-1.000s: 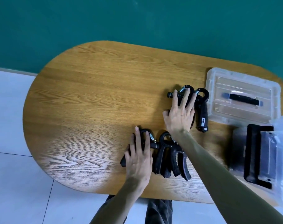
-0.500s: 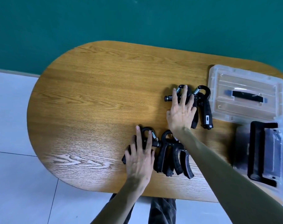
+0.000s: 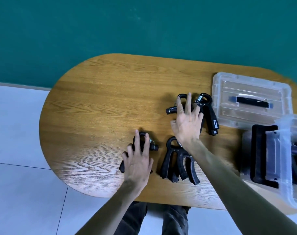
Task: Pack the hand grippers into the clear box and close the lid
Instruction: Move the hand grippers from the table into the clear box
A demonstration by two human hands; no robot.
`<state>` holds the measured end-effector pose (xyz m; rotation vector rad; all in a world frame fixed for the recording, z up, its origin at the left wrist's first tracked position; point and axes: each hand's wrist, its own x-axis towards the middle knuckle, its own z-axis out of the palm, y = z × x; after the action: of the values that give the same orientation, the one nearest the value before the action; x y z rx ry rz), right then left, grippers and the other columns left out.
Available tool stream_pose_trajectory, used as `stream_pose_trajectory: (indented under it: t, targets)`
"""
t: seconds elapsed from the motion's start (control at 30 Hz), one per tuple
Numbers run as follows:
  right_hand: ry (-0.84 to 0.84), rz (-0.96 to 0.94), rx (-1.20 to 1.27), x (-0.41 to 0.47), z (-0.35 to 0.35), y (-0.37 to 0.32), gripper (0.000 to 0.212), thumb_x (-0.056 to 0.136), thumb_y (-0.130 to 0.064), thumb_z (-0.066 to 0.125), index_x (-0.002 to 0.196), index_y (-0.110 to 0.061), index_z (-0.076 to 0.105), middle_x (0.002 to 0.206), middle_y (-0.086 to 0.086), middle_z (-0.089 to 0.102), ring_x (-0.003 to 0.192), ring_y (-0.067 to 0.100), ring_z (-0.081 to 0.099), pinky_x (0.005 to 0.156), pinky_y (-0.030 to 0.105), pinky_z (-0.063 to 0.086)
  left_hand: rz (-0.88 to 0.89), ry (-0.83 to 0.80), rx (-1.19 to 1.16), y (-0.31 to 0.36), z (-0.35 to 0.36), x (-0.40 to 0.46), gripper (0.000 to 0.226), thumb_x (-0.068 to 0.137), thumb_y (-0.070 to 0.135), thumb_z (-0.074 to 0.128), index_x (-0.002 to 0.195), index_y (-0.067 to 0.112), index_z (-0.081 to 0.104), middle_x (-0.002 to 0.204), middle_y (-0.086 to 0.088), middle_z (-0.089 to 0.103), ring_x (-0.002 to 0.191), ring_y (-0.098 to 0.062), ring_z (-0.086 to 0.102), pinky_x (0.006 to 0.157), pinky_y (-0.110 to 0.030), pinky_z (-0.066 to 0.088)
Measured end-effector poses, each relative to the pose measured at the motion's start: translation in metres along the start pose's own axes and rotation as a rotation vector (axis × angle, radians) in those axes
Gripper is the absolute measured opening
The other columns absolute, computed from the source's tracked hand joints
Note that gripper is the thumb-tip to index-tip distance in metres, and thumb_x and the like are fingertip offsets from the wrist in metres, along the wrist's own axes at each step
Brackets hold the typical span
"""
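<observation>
Pick-up step, I judge: left hand (image 3: 137, 164) and right hand (image 3: 188, 124) lie apart, fingers spread flat on hand grippers (image 3: 178, 163) (none gripped); next, curl, lift toward the clear box (image 3: 286, 160) at right.

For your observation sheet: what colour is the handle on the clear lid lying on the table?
Black, on the clear lid; the head view shows it.

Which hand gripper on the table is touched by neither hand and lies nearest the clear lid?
The far-right hand gripper, beside the clear lid. The left hand and right hand rest on other grippers.
</observation>
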<state>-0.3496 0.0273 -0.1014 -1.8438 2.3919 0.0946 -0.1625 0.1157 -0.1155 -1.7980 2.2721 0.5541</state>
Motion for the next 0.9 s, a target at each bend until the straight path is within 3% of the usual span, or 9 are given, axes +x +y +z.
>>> stream_pose_trajectory:
  t: [0.13, 0.3, 0.5, 0.77, 0.9]
  targets:
    - [0.018, -0.018, 0.014, -0.026, -0.018, 0.017, 0.092, 0.079, -0.024, 0.071, 0.157, -0.017, 0.023, 0.165, 0.020, 0.005, 0.117, 0.044, 0.042, 0.087, 0.051, 0.044, -0.075, 0.078, 0.032, 0.017, -0.022, 0.000, 0.077, 0.102, 0.042, 0.031, 0.156, 0.021, -0.020, 0.161, -0.015, -0.029, 0.104, -0.023, 0.035, 0.080, -0.034, 0.031]
    - [0.034, -0.034, 0.045, -0.067, -0.052, 0.041, 0.091, 0.076, -0.026, 0.074, 0.155, -0.016, 0.029, 0.166, 0.017, 0.011, 0.115, 0.043, 0.044, 0.087, 0.051, 0.045, -0.125, 0.128, 0.020, 0.058, -0.062, 0.000, 0.076, 0.102, 0.042, 0.033, 0.157, 0.023, -0.015, 0.163, -0.015, -0.025, 0.106, -0.026, 0.038, 0.084, -0.039, 0.037]
    - [0.072, -0.014, 0.126, -0.094, -0.101, 0.071, 0.090, 0.074, -0.020, 0.073, 0.154, -0.016, 0.033, 0.165, 0.015, 0.015, 0.106, 0.040, 0.046, 0.081, 0.049, 0.045, -0.143, 0.217, -0.045, 0.112, -0.102, -0.010, 0.074, 0.102, 0.041, 0.040, 0.159, 0.023, -0.003, 0.165, -0.014, -0.017, 0.108, -0.030, 0.036, 0.081, -0.041, 0.032]
    - [0.130, 0.033, 0.189, -0.114, -0.147, 0.125, 0.088, 0.074, -0.019, 0.069, 0.154, -0.018, 0.032, 0.166, 0.013, 0.015, 0.107, 0.040, 0.043, 0.085, 0.050, 0.044, -0.121, 0.271, -0.135, 0.190, -0.134, -0.030, 0.073, 0.102, 0.035, 0.043, 0.160, 0.023, -0.001, 0.165, -0.012, -0.018, 0.106, -0.029, 0.034, 0.080, -0.039, 0.031]
    - [0.141, 0.087, 0.190, -0.124, -0.159, 0.163, 0.089, 0.074, -0.020, 0.071, 0.154, -0.018, 0.033, 0.165, 0.013, 0.017, 0.117, 0.044, 0.041, 0.086, 0.052, 0.043, -0.097, 0.298, -0.125, 0.232, -0.136, -0.037, 0.074, 0.101, 0.035, 0.044, 0.160, 0.023, 0.001, 0.166, -0.013, -0.014, 0.104, -0.029, 0.034, 0.078, -0.039, 0.028]
